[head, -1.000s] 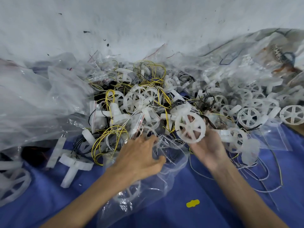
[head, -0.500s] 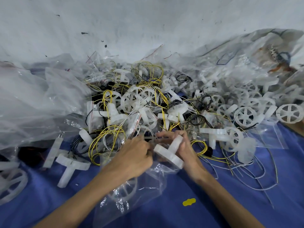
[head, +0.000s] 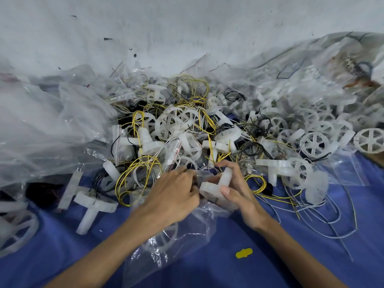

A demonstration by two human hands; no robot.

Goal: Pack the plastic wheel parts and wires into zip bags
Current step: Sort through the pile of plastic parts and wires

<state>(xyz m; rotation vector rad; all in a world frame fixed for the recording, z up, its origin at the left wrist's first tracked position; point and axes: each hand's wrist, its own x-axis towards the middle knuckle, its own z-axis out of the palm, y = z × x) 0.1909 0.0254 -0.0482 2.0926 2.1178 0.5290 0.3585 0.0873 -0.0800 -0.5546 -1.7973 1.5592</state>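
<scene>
Surface: blue cloth (head: 270, 256) over the worktop, small yellow scrap (head: 244, 253) lying near the front edge, well apart from the parts.
Zip bag: clear zip bag (head: 178, 235) sprawled on the cloth under and between both forearms, mouth up at the hands; at least one white wheel faintly visible inside.
Left hand: left hand (head: 173, 196) closed in a pinch on the bag's mouth, pulling it open; fingertips partly blurred.
Right hand: right hand (head: 234, 190) curled around a white wheel part (head: 216, 187), thumb below, fingers over the stub, pressing it into the bag mouth.
Change: a second ago, same part held up flat above the pile, clear of the bag; half a second ago, turned edge-on and brought down to the mouth; now lower and partly behind the plastic.
Meaning: insertion of this part under way, not finished; part apparently at the lip, neither hand let go.
Beside the hands: yellow wire coil (head: 138, 175) just left of the left hand; loose T-shaped part (head: 93, 206) further left on the cloth.
Beyond: large pile of wheels and wires (head: 187, 125) tangled together, more spoked wheels (head: 314, 144) to the right; much still unpacked.
Far: crumpled plastic sheeting (head: 52, 121) at left and right, marked white wall (head: 187, 28) behind.
</scene>
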